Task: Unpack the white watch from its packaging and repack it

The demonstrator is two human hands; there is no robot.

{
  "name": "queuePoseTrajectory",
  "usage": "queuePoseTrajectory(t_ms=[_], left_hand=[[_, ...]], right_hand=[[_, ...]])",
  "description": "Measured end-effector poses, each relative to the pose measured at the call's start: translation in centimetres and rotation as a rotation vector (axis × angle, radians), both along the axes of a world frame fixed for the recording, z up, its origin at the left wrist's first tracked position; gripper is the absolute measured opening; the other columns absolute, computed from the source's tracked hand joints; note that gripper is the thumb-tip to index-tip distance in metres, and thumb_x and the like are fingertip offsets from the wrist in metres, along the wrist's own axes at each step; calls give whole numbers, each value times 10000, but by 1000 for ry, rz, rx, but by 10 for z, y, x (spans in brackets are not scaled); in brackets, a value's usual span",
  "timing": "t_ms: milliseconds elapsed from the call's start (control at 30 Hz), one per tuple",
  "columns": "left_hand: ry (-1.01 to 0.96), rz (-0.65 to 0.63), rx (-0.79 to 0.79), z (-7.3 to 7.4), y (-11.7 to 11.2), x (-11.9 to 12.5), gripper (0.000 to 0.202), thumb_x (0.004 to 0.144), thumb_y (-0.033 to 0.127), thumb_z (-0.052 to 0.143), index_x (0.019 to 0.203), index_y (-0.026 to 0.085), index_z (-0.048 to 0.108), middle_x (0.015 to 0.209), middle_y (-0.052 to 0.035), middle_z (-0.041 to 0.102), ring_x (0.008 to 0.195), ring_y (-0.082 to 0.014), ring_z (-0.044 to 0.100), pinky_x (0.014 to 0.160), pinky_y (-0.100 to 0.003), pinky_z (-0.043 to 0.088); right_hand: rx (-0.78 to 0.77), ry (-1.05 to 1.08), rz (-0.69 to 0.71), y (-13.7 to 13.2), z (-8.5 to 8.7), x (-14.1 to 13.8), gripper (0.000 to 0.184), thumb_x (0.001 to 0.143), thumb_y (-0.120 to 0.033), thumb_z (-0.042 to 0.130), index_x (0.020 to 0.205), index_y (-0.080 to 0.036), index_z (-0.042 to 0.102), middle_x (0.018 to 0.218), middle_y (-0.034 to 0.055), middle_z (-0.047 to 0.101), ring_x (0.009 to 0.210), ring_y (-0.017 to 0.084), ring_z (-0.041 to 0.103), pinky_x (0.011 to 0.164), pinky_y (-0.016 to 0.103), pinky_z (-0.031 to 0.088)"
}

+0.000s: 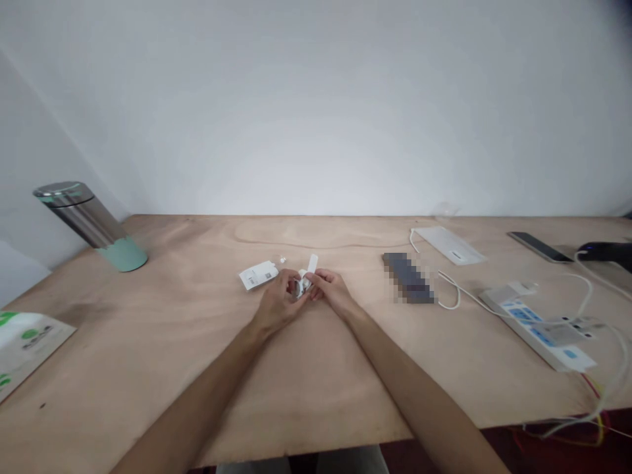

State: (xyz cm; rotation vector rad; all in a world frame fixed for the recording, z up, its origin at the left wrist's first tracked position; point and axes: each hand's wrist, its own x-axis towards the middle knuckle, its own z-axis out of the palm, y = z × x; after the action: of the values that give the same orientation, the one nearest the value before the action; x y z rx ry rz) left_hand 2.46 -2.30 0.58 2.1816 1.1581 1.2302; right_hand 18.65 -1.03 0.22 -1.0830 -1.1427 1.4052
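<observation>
- We see the left hand and right hand closed together on a small white object at center frame (mostly hidden by fingers)
- We see a white card just left of them

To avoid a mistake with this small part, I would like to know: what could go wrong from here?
The small white item is pinched between the left hand and right hand, so it could perhaps slip and drop. The small clear piece beside the white card is pale and tiny, and might be knocked aside or lost.
</observation>
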Motion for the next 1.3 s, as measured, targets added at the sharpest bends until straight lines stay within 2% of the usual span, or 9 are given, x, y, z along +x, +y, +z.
queuePoseTrajectory(t_ms=[100,200,400,500,700,867,1000,1167,1300], left_hand=[[-51,-56,-5,0,-1,1,441,746,282,674,1125,209,461,989,-37,551,820,-141,545,716,-280,488],[-101,-104,-26,-1,-1,2,539,750,250,670,1220,226,408,1141,-78,503,925,-166,569,757,-314,527],[-84,-155,-81,0,-2,2,609,760,248,672,1296,243,385,1207,-95,493,943,-184,582,789,-346,540],[-24,-180,-116,3,-3,1,549,785,254,638,1290,253,425,1169,-83,530,904,-182,586,713,-308,544],[27,-129,-115,7,-3,0,395,784,241,615,1170,225,533,1035,-67,573,825,-171,586,602,-256,520],[-12,-197,-129,9,-4,0,304,783,264,621,1080,221,577,1030,-62,563,820,-161,590,579,-234,512],[-30,-135,-135,6,-1,0,190,834,318,571,986,210,609,990,-51,571,753,-135,586,556,-221,490],[-91,-44,-194,3,0,1,256,812,392,609,981,200,589,941,-40,598,722,-136,581,548,-226,463],[-160,29,-260,0,3,2,462,789,431,635,1175,217,497,967,-36,600,685,-126,557,571,-240,445]], right_hand=[[-4,69,-33,2,-2,2,320,661,-466,733,759,-172,653,560,-15,616,458,104,530,451,213,422],[-11,118,-60,4,-5,3,304,648,-430,735,797,-177,655,600,-5,639,480,114,547,466,226,453],[-1,116,-81,6,-9,3,276,650,-334,694,879,-193,631,599,-24,641,440,108,542,414,212,444],[-17,91,-79,6,-8,2,276,660,-298,642,915,-200,607,567,-34,627,414,109,540,392,205,432],[24,-26,3,4,-7,2,255,663,-292,604,900,-197,604,616,-33,645,410,96,545,386,195,436],[44,-8,-101,4,-10,2,320,669,-285,619,968,-223,524,650,-33,656,469,125,590,412,214,469],[34,24,-96,4,-9,2,309,664,-292,634,923,-241,473,688,-37,655,518,131,601,442,223,485],[34,-3,9,4,-8,4,250,661,-295,635,872,-237,517,729,-28,672,488,120,593,442,220,472],[-4,56,38,3,-6,4,206,703,-342,594,861,-215,556,650,-14,657,494,140,609,447,228,475]])
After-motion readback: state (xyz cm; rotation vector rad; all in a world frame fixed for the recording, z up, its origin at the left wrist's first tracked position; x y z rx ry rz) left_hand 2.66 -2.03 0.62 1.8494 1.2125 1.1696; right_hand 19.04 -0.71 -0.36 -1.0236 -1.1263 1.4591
